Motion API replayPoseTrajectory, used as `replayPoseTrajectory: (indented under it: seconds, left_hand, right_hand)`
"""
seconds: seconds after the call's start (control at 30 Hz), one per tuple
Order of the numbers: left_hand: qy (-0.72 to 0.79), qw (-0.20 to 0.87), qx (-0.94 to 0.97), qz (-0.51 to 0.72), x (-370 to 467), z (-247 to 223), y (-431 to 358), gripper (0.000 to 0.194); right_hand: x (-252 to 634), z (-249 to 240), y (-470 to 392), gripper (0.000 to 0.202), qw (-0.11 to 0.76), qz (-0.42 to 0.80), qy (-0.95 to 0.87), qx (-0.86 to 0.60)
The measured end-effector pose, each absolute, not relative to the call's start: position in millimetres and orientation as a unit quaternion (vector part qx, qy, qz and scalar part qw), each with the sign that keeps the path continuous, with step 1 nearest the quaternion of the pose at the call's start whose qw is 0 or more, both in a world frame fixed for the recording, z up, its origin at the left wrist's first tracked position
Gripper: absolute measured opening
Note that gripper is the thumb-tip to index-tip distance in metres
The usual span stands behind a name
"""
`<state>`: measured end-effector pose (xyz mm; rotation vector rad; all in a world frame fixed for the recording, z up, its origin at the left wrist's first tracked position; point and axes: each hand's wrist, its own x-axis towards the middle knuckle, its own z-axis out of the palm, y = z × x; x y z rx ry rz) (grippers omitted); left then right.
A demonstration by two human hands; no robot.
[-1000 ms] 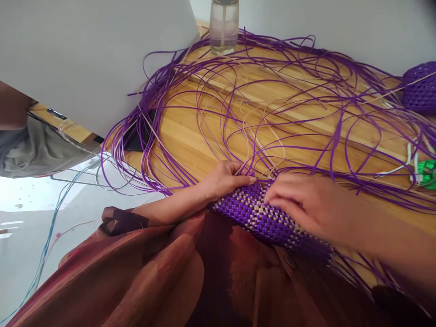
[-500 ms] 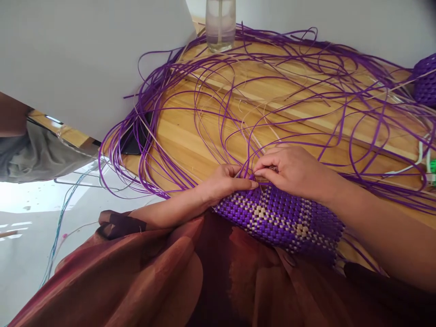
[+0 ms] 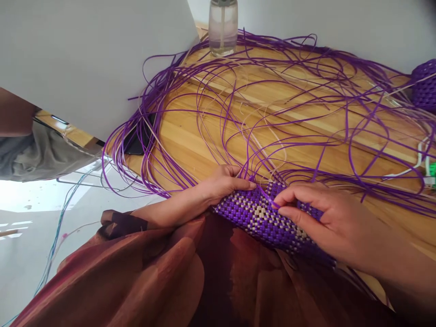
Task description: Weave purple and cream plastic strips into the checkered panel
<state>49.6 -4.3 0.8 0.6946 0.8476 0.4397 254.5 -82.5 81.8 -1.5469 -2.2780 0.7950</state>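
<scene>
A purple and beige woven piece (image 3: 260, 222) rests on my lap at the table's front edge, with long loose strands fanning out from its upper edge. My left hand (image 3: 231, 182) pinches the upper left edge of the weave, thumb on top. Between the thumb and forefinger of my right hand (image 3: 306, 206) is a purple strand (image 3: 266, 196), drawn from near my left thumb down to the right across the weave. The right hand covers part of the weave's right side.
Purple and beige strands (image 3: 299, 45) loop over the wooden table (image 3: 184, 136). A clear bottle (image 3: 223, 32) stands at the back. A dark phone (image 3: 138, 138) lies under strands at left. Another purple woven piece (image 3: 424, 84) is far right. Part of a person's grey clothing (image 3: 51, 152) shows at left.
My right hand has moved right and down from the weave's upper edge, drawing a purple strand across the weave. My left hand keeps its hold. The view has shifted slightly.
</scene>
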Motion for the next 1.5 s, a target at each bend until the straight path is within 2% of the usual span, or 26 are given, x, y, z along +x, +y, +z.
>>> replayPoseTrajectory:
  seconds: [0.2, 0.37, 0.53, 0.8, 1.0, 1.1, 1.23, 1.3, 1.5]
  left_hand:
    - [0.385, 0.816, 0.367, 0.227, 46, -1, -5, 0.024]
    - [0.385, 0.802, 0.396, 0.229, 45, 0, -6, 0.024]
    - [0.392, 0.781, 0.426, 0.234, 44, -3, -7, 0.027]
    - [0.395, 0.759, 0.461, 0.237, 44, -5, -8, 0.029]
    - [0.402, 0.688, 0.560, 0.225, 42, 3, -6, 0.027]
    - [0.398, 0.691, 0.563, 0.216, 41, 3, -4, 0.026]
    - [0.371, 0.734, 0.527, 0.214, 42, -2, 0, 0.028]
    - [0.354, 0.746, 0.523, 0.211, 42, -5, 1, 0.031]
    - [0.353, 0.718, 0.555, 0.226, 42, -10, 2, 0.028]
  right_hand:
    - [238, 80, -73, 0.007, 0.231, 0.384, -0.761, -0.469]
    - [233, 51, -52, 0.012, 0.281, 0.421, -0.634, -0.585]
    - [232, 46, -42, 0.016, 0.263, 0.488, -0.568, -0.609]
    - [234, 43, -34, 0.018, 0.227, 0.531, -0.516, -0.632]
    - [233, 42, -22, 0.015, 0.200, 0.571, -0.489, -0.628]
    - [234, 44, -20, 0.013, 0.194, 0.541, -0.554, -0.602]
    - [233, 53, -22, 0.009, 0.182, 0.425, -0.685, -0.562]
    - [229, 58, -23, 0.014, 0.176, 0.381, -0.726, -0.544]
    - [212, 64, -23, 0.014, 0.111, 0.213, -0.805, -0.543]
